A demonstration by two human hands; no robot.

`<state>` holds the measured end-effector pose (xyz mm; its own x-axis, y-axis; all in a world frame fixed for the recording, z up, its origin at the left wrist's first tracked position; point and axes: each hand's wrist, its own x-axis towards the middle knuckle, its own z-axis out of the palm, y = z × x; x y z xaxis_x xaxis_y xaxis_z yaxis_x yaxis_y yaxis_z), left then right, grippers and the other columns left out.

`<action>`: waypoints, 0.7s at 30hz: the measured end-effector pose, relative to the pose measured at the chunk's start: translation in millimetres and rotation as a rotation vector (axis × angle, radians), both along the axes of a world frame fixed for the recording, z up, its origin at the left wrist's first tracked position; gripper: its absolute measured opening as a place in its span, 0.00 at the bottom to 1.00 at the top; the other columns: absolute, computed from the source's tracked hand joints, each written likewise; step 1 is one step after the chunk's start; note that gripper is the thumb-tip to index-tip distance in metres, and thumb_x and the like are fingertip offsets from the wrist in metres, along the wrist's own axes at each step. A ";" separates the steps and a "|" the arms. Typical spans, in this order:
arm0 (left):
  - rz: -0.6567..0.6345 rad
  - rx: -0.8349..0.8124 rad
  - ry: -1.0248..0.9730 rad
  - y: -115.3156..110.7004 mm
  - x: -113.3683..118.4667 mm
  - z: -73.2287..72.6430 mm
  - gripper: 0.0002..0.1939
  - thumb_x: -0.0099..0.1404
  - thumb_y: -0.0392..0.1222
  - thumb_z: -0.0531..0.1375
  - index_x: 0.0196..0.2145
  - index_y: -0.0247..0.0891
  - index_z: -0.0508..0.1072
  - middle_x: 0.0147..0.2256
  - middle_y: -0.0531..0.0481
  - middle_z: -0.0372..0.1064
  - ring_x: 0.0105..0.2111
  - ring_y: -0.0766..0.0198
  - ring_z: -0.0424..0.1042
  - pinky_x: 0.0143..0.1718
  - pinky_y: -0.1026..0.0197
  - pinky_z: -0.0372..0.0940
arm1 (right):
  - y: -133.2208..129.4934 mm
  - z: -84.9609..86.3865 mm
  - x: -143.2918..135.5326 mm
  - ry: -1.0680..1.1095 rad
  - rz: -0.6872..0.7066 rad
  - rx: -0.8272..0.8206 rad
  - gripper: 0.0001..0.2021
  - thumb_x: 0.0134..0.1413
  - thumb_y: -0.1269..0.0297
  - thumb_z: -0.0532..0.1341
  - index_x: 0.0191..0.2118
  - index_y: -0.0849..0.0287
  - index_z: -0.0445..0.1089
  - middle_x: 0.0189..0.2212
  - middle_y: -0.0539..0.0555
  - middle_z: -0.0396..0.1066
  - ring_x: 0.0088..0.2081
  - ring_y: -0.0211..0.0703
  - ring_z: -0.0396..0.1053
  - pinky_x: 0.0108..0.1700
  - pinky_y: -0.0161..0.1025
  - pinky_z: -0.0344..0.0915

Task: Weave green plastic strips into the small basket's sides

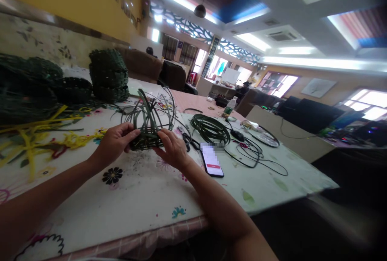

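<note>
A small dark green woven basket (pixel 145 139) is held just above the flowered tablecloth, its loose strips standing up and fanning outward from the rim. My left hand (pixel 118 142) grips its left side, the thumb lying along the woven edge. On the right side my right hand (pixel 173 148) pinches the weave between thumb and fingers. Part of the fingertips on both hands is hidden behind the basket. Black-handled scissors (pixel 191 142) lie just right of my right hand, close to a phone (pixel 212 160) with a lit screen.
Finished green baskets (pixel 109 75) stand at the back left, beside yellow strips (pixel 30 140). A coil of green strip (pixel 210 129), a plastic bottle (pixel 229 107) and a black computer mouse (pixel 237 135) lie to the right. The table edge (pixel 181 225) runs along the front. A person (pixel 244 88) sits far back.
</note>
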<state>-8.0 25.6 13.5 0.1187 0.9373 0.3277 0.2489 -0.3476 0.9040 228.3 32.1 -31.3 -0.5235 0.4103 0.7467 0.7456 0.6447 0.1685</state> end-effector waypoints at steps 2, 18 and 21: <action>0.028 0.039 0.049 -2.0 -0.5 0.2 0.16 0.65 0.55 0.62 0.34 0.39 0.73 0.20 0.56 0.66 0.16 0.68 0.64 0.18 0.65 0.60 | 0.2 0.3 0.6 0.052 0.029 0.008 0.20 0.70 0.54 0.58 0.59 0.62 0.66 0.53 0.66 0.76 0.55 0.51 0.76 0.51 0.44 0.77; 0.140 0.706 0.418 6.6 -9.5 -11.3 0.19 0.73 0.54 0.59 0.54 0.41 0.73 0.55 0.39 0.72 0.41 0.54 0.75 0.47 0.51 0.70 | 8.3 1.1 9.4 0.265 0.082 -0.013 0.22 0.65 0.58 0.64 0.60 0.58 0.62 0.52 0.65 0.75 0.55 0.53 0.76 0.56 0.50 0.76; 0.130 0.890 0.523 15.3 -11.5 -17.8 0.27 0.71 0.61 0.61 0.59 0.41 0.71 0.54 0.38 0.71 0.55 0.42 0.71 0.59 0.42 0.64 | 9.4 1.6 10.5 0.292 0.126 0.026 0.23 0.65 0.58 0.65 0.61 0.58 0.61 0.52 0.65 0.75 0.55 0.53 0.76 0.56 0.50 0.76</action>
<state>-19.5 40.9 -4.4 0.3605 0.3976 0.8438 0.6196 -0.7783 0.1020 238.8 41.4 -29.7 -0.3313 0.3344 0.8823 0.6793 0.7335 -0.0229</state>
